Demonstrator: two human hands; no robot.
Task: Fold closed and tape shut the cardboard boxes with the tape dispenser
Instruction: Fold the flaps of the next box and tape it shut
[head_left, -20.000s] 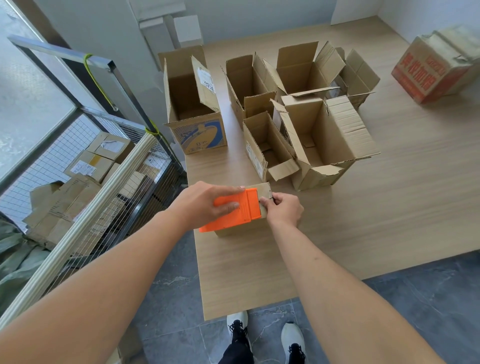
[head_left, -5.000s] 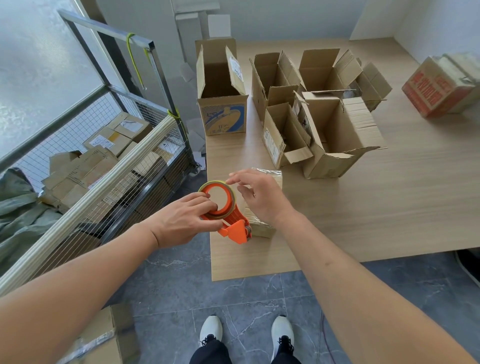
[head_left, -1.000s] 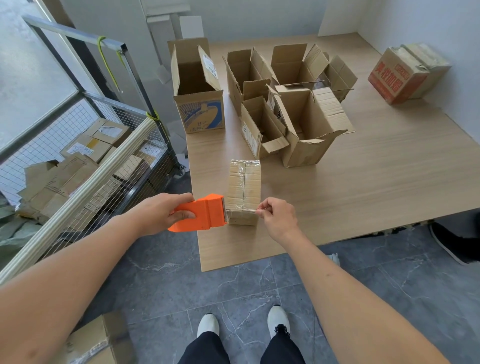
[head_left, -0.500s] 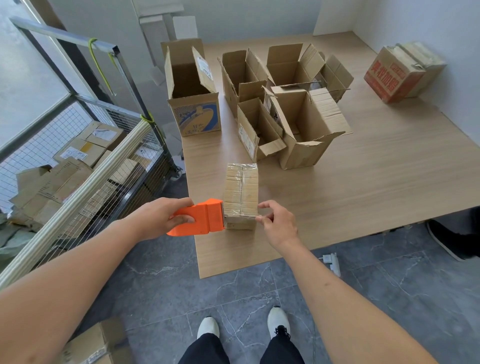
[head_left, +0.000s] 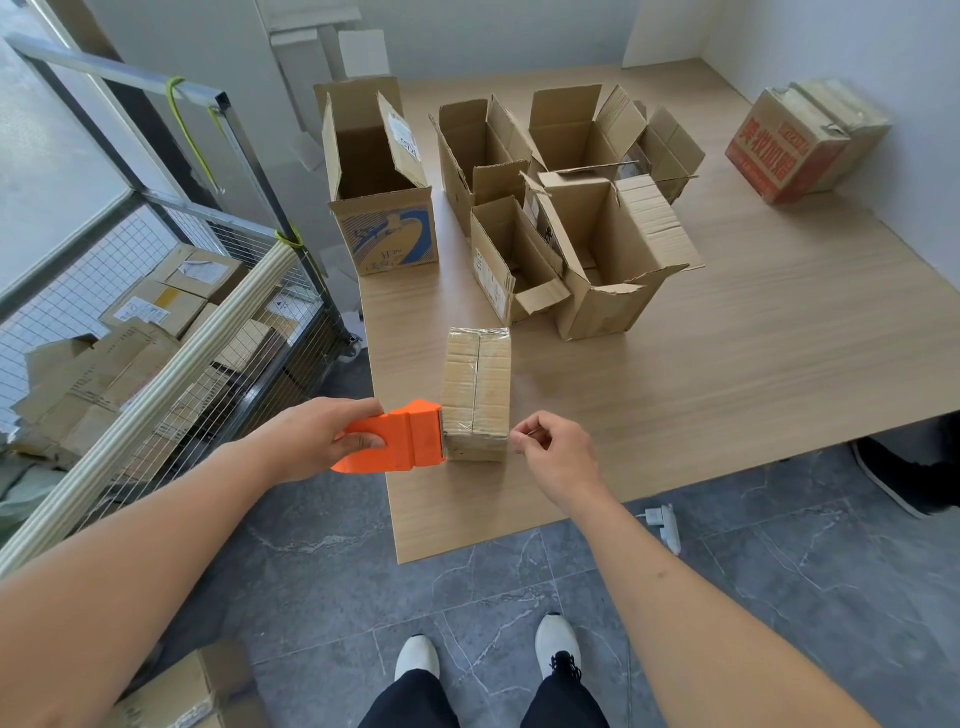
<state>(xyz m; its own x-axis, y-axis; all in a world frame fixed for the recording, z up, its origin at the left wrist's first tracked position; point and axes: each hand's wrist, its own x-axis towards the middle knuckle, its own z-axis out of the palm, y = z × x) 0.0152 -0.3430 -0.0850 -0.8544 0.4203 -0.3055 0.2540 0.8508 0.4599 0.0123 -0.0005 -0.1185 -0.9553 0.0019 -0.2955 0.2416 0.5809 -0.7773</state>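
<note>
The left hand (head_left: 317, 441) grips the orange tape dispenser (head_left: 400, 444), fingers wrapped over its top and the thumb underneath, and holds its front edge against the left side of the small closed box (head_left: 477, 392) at the box's near end. The right hand (head_left: 553, 452) sits just beside the box's near right corner; its thumb and forefinger are pinched together with the other fingers curled, and whether a strip of tape lies between them is too fine to tell.

The small box lies flat on the wooden table (head_left: 753, 364) near the front left edge, its flaps folded down and glossy tape over the top seam and the far end.

Behind it stands a cluster of open boxes: a tall box with a blue print (head_left: 382, 208) at the left edge of the table, a small open box (head_left: 511, 260) touching a larger open box (head_left: 613, 254) on its right, and two more open boxes (head_left: 571, 135) further back. A closed box with red lettering (head_left: 795, 145) sits apart at the far right by the wall.

To the left of the table a wire cage (head_left: 156, 322) holds stacked boxes. Below, on the grey tile floor (head_left: 779, 561), are the person's white shoes (head_left: 558, 642).
</note>
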